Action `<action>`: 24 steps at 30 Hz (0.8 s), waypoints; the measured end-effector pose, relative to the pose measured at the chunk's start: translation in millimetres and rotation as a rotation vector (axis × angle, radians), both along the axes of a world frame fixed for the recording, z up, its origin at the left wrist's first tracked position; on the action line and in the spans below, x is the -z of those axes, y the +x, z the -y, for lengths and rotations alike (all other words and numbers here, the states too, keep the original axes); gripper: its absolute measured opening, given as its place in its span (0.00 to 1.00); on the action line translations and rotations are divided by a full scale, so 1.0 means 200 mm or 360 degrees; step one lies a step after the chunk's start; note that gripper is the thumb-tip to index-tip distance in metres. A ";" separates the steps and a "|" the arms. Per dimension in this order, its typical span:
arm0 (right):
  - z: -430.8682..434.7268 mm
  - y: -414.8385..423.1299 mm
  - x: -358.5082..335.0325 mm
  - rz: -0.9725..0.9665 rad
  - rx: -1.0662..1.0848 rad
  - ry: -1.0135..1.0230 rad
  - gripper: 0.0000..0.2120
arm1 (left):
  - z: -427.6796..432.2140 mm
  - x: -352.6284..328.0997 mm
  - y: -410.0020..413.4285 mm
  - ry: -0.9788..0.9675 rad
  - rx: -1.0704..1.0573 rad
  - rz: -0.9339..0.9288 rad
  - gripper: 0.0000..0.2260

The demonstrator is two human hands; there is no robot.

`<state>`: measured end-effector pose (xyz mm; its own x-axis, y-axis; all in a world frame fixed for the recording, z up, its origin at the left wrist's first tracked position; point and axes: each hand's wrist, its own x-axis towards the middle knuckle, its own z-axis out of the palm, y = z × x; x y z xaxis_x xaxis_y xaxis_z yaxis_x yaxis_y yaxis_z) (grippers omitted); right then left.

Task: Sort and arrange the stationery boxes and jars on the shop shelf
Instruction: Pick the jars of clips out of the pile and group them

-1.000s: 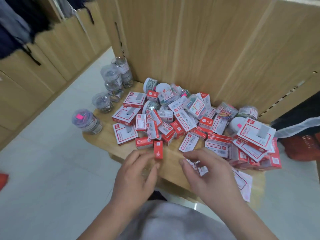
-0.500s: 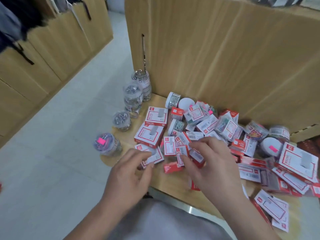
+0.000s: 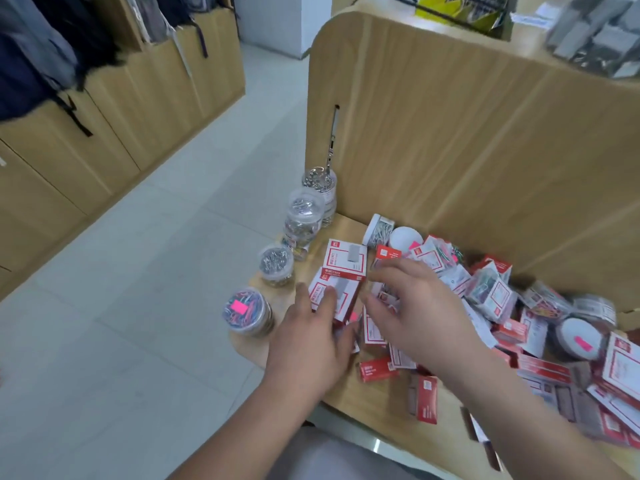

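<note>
A heap of small red and white stationery boxes (image 3: 491, 292) covers the wooden shelf (image 3: 367, 403). Along its left edge stand clear jars: one with coloured clips and a pink sticker (image 3: 247, 311), one with silver clips (image 3: 277, 268), and taller stacks (image 3: 304, 216) behind. My left hand (image 3: 311, 344) grips the near end of a larger red and white box (image 3: 341, 289), which lies beside a matching box (image 3: 346, 259). My right hand (image 3: 419, 313) reaches left over the heap, thumb and forefinger pinching a small box (image 3: 384, 295), blurred by motion.
A tall wooden back panel (image 3: 467, 133) closes the shelf behind the heap. More jars lie among the boxes, one white-lidded (image 3: 578, 337). Tiled floor (image 3: 138, 306) lies to the left, with wooden cabinets (image 3: 104, 116) and hanging bags beyond.
The view has swung right and up. My left hand moved forward from the shelf's edge onto the larger box. My right hand moved left across the heap toward the larger boxes.
</note>
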<state>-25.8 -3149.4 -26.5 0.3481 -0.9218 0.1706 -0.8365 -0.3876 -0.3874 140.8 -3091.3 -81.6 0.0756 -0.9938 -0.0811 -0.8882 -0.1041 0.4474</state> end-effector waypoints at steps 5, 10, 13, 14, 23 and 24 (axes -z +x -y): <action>0.30 0.15 -0.02 -0.0394 -0.0223 0.0377 0.20 | -0.04 0.02 0.02 -0.0197 -0.0061 -0.0324 0.21; 0.48 0.30 -0.02 -0.0889 -0.0370 0.0519 0.23 | -0.10 -0.07 0.05 -0.0325 -0.0141 -0.0516 0.22; 0.53 0.34 -0.03 -0.1047 -0.0421 0.0539 0.27 | -0.13 -0.11 0.09 -0.0432 -0.0175 -0.0599 0.22; 0.53 0.34 -0.02 -0.1058 -0.0427 0.0500 0.28 | -0.14 -0.12 0.09 -0.0461 -0.0183 -0.0616 0.22; 0.46 0.30 -0.15 -0.0513 -0.0336 0.0316 0.30 | -0.17 -0.25 0.13 -0.0567 -0.0273 -0.0667 0.21; 0.45 0.27 -0.22 -0.0382 -0.0276 0.0338 0.30 | -0.18 -0.27 0.12 -0.0583 -0.0290 -0.0661 0.21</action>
<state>27.2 -3240.4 16.9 0.5094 -0.8515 -0.1241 -0.8422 -0.4637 -0.2751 164.6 -3056.2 -26.9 0.2834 -0.9366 0.2063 -0.6127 -0.0114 0.7902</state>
